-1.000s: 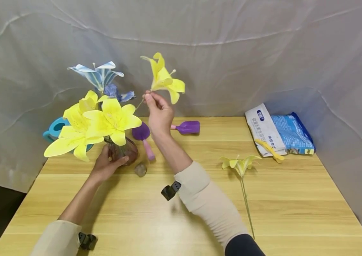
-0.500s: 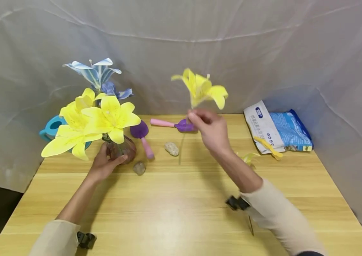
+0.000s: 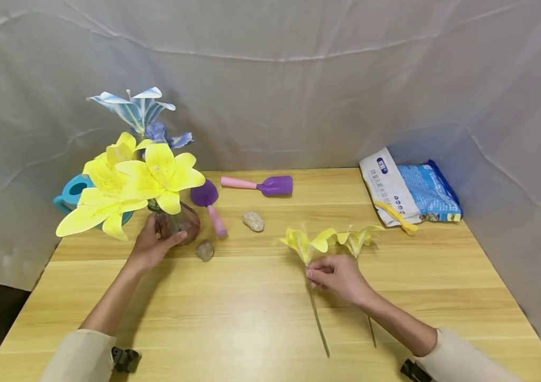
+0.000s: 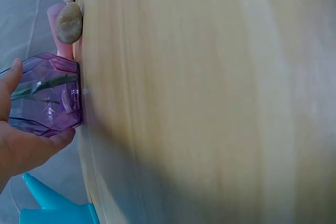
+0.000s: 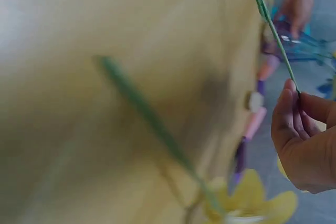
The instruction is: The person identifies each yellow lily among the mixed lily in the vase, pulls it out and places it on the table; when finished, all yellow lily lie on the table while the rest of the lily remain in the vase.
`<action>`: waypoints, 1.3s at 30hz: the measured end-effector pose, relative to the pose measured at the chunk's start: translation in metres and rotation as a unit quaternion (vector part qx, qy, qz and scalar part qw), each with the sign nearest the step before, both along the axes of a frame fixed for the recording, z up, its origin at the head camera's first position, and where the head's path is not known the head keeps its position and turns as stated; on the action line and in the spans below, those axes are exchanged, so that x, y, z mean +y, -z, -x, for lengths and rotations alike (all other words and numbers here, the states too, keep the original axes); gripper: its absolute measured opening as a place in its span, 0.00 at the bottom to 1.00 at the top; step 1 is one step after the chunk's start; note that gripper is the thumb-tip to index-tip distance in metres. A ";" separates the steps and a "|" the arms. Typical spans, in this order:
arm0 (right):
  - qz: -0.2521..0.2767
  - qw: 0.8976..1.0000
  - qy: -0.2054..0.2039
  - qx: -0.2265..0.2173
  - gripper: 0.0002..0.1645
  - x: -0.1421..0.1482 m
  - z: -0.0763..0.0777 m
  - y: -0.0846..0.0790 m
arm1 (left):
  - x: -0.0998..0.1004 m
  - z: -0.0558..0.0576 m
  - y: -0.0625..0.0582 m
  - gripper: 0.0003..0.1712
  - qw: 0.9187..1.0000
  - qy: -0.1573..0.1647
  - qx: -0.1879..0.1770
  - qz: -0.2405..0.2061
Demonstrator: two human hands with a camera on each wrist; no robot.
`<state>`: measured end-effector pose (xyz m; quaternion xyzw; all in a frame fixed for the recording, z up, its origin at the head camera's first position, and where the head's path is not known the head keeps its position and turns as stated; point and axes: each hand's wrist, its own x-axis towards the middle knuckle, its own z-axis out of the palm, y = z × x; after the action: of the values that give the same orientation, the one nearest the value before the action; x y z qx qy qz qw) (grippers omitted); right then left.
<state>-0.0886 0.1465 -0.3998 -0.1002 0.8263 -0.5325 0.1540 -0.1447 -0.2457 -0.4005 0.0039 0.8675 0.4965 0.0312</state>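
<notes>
My left hand [image 3: 155,246] grips a purple see-through glass vase [image 3: 188,225] low on its body; the left wrist view shows thumb and fingers around the vase [image 4: 50,95], with green stems inside. Yellow lilies [image 3: 165,175] and a blue lily [image 3: 141,109] rise out of it. Right of the table's middle, my right hand [image 3: 339,276] pinches the stem of a single yellow lily [image 3: 305,245] just below its bloom. Its green stem [image 5: 273,30] runs up from the fingertips in the right wrist view. A second loose yellow lily [image 3: 355,241] lies right behind that hand.
Near the vase are a blue watering can [image 3: 70,192], a purple shovel with pink handle [image 3: 209,201] and a grey stone [image 3: 205,250]. Further right lie a speckled stone [image 3: 253,221] and another purple shovel [image 3: 275,185]. A blue-white bag [image 3: 396,185] with a yellow tool [image 3: 396,216] sits back right.
My right hand has carried the yellow lily from beside the vase rightward and down, next to the loose lily on the table. My left hand has stayed on the vase.
</notes>
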 end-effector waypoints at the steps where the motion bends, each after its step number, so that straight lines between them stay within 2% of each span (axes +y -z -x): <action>1: -0.003 1.000 -0.005 -0.004 0.11 0.000 -0.001 0.005 | -0.001 0.000 0.001 0.41 1.000 -0.001 -0.002 0.001; 6: -0.030 0.999 0.003 -0.015 0.07 0.003 0.001 0.022 | -0.011 0.008 0.018 0.46 1.000 0.003 -0.008 -0.004; 10: -0.042 0.999 0.026 -0.017 0.06 0.005 0.007 0.028 | -0.017 0.013 0.030 0.47 1.000 0.002 -0.004 0.002; 13: -0.061 0.997 0.037 -0.008 0.07 0.006 0.012 0.028 | -0.018 0.015 0.032 0.45 1.000 0.000 0.002 0.008; 17: -0.118 0.992 0.043 0.013 0.08 0.007 0.016 0.024 | -0.017 0.015 0.031 0.45 1.000 -0.001 0.005 0.010; 20: -0.192 0.978 0.040 0.064 0.07 0.007 0.013 0.017 | -0.017 0.014 0.031 0.45 1.000 -0.002 0.002 0.010; 23: -0.266 0.951 0.027 0.153 0.10 0.004 0.005 0.007 | -0.017 0.014 0.031 0.47 1.000 -0.001 0.000 0.011; 25: -0.286 0.938 0.019 0.195 0.11 -0.001 -0.001 -0.002 | -0.017 0.013 0.030 0.47 1.000 -0.001 -0.001 0.011; 27: -0.271 0.940 0.008 0.209 0.10 -0.009 -0.006 -0.011 | -0.016 0.013 0.029 0.47 1.000 0.001 -0.001 0.012; 30: -0.201 0.961 -0.007 0.190 0.06 -0.026 -0.007 -0.022 | -0.016 0.014 0.027 0.46 1.000 0.001 0.000 0.015; 33: -0.105 0.981 -0.028 0.162 0.11 -0.049 -0.002 -0.027 | -0.017 0.014 0.027 0.46 1.000 -0.001 0.001 0.018; 36: -0.008 0.993 -0.046 0.106 0.16 -0.078 0.010 -0.030 | -0.017 0.013 0.028 0.46 1.000 -0.004 -0.001 0.021; 39: 0.080 0.995 -0.044 0.039 0.18 -0.110 0.025 -0.031 | -0.017 0.012 0.029 0.49 1.000 -0.004 -0.008 0.018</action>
<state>-0.1136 0.0364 -0.3686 -0.1689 0.7815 -0.5850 0.1361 -0.1564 -0.2628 -0.4293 -0.0039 0.8760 0.4808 0.0364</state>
